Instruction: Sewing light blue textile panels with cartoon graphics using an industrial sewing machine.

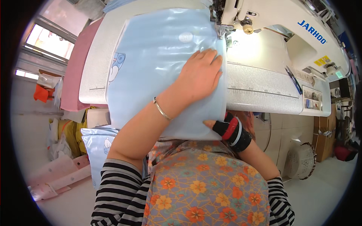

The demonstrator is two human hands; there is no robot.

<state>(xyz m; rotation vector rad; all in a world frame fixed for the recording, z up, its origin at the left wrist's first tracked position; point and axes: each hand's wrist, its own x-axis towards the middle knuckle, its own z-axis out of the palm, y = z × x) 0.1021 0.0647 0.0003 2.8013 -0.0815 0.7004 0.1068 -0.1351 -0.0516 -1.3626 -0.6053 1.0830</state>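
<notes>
A glossy light blue sheet [151,83] with cartoon prints lies across the sewing machine [271,34] table, its right edge running up to the needle and presser foot [222,32]. My left hand [201,73] rests on top of the sheet near that edge, palm down with fingers stretched out, just below the presser foot. At the near right corner, my right hand [228,128], in a black and red wrap, pinches the sheet's edge. Its thumb lies on top, while the other fingers are hidden or covered.
Blue-handled thread snips [294,80] lie on the machine bed, left of a small control panel [313,98]. More folded blue printed pieces [94,145] hang at my left. A white basket [299,161] and a cardboard box [326,137] stand on the floor at right.
</notes>
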